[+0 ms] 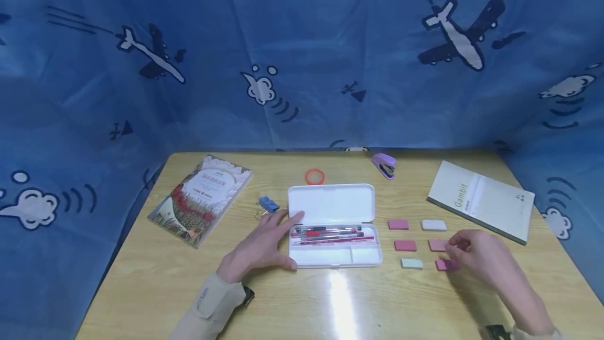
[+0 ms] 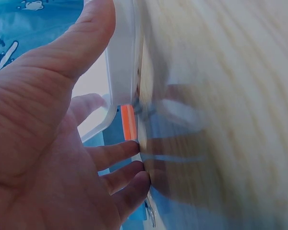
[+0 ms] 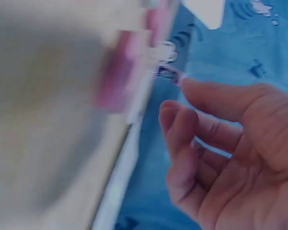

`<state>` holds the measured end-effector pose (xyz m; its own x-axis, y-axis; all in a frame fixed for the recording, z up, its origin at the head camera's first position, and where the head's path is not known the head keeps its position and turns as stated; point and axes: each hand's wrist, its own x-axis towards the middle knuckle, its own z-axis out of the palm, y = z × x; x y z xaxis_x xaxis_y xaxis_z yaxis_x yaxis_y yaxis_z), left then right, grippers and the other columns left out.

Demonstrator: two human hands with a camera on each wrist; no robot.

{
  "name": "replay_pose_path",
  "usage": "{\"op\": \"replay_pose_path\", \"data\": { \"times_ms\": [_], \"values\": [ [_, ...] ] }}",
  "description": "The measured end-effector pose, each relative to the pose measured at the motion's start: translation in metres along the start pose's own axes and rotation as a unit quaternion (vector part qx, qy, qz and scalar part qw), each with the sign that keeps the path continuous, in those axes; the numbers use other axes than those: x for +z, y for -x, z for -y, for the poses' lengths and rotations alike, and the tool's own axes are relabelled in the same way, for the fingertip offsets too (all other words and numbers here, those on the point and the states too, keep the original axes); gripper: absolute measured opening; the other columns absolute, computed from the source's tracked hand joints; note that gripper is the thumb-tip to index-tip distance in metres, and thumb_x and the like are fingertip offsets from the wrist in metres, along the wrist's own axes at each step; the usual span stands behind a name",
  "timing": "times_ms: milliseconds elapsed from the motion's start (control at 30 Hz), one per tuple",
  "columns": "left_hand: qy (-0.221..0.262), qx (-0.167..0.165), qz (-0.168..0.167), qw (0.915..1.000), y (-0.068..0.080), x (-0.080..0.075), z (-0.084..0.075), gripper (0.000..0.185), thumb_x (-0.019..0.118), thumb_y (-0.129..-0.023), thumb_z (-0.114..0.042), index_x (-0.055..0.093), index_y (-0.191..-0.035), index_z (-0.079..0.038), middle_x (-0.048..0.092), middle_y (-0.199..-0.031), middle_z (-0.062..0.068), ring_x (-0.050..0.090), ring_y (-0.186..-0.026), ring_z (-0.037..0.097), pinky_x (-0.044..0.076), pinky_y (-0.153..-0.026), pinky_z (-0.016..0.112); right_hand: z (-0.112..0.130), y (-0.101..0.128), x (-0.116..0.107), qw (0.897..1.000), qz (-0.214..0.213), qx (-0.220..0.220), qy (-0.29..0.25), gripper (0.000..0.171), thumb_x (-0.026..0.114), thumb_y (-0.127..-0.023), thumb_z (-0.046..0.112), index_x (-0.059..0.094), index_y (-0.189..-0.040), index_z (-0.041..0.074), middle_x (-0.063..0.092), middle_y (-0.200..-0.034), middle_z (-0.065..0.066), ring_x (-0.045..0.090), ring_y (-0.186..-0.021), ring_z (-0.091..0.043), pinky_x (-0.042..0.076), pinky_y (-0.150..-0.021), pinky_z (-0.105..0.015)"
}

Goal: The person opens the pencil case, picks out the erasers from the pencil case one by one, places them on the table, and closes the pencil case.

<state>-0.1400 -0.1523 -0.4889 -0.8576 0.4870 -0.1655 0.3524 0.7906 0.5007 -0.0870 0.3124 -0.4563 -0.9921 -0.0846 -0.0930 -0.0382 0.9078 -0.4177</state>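
Observation:
A white pencil case [image 1: 331, 203] lies with its lid raised; several pens [image 1: 330, 235] and a red pencil fill its upper tray. My left hand [image 1: 264, 243] rests at the case's left side, thumb by the front corner and index finger over the lid's edge, fingers spread. Right of the case, several small eraser blocks lie in two columns, among them a white eraser [image 1: 433, 225], a pale green eraser [image 1: 412, 264] and a dark pink eraser [image 1: 405, 245]. My right hand [image 1: 481, 256] hovers beside the light pink eraser [image 1: 437, 245] and the magenta eraser [image 1: 445, 265], fingers loosely bent, thumb and index finger apart with nothing between them.
Behind my left hand sits a blue binder clip [image 1: 269, 203]. A red tape ring [image 1: 314, 176] and a purple stapler [image 1: 385, 165] lie at the back. An illustrated book [image 1: 200, 201] is on the left, a grey-white notebook [image 1: 481, 201] on the right. Blue curtain surrounds the table.

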Motion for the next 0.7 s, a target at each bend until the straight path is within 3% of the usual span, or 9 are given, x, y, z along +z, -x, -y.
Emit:
{"op": "replay_pose_path", "data": {
  "times_ms": [167, 433, 533, 700],
  "values": [
    [0.002, 0.002, 0.002, 1.0000, -0.002, 0.001, -0.001, 0.118, 0.091, -0.066, -0.050, 0.024, -0.162, -0.036, 0.022, -0.168, 0.016, 0.024, -0.151, 0.042, 0.036, -0.118, 0.061, 0.024, -0.009, -0.015, 0.999, -0.027, -0.024, 0.024, 0.019, 0.074, -0.090, 0.023, 0.073, -0.079, 0.008, 0.072, -0.071, 0.002, 0.058, -0.062, -0.011, 0.046, -0.056, -0.032],
    [0.003, -0.002, -0.003, 1.0000, -0.001, -0.001, -0.001, 0.119, 0.092, -0.065, -0.048, 0.025, -0.162, -0.035, 0.024, -0.168, 0.016, 0.024, -0.151, 0.042, 0.036, -0.118, 0.062, 0.074, -0.045, -0.023, 0.992, -0.085, -0.089, 0.018, 0.010, 0.068, -0.091, 0.013, 0.076, -0.091, 0.006, 0.075, -0.078, -0.005, 0.064, -0.065, -0.015, 0.048, -0.056, -0.035],
    [0.001, -0.001, -0.002, 1.0000, -0.001, -0.001, 0.000, 0.118, 0.092, -0.066, -0.049, 0.024, -0.162, -0.035, 0.023, -0.168, 0.017, 0.024, -0.151, 0.043, 0.036, -0.117, 0.062, 0.094, -0.061, -0.020, 0.989, -0.092, -0.111, 0.019, 0.015, 0.067, -0.091, 0.009, 0.075, -0.102, 0.003, 0.077, -0.089, -0.012, 0.069, -0.072, -0.021, 0.053, -0.059, -0.039],
    [-0.002, -0.002, 0.005, 1.0000, -0.002, 0.000, -0.001, 0.117, 0.091, -0.067, -0.049, 0.024, -0.162, -0.036, 0.022, -0.168, 0.017, 0.023, -0.152, 0.042, 0.036, -0.118, 0.062, 0.122, -0.082, -0.009, 0.986, -0.073, -0.141, 0.042, 0.042, 0.070, -0.089, 0.007, 0.064, -0.131, 0.002, 0.070, -0.121, -0.022, 0.071, -0.094, -0.034, 0.059, -0.070, -0.049]
  ]
}}
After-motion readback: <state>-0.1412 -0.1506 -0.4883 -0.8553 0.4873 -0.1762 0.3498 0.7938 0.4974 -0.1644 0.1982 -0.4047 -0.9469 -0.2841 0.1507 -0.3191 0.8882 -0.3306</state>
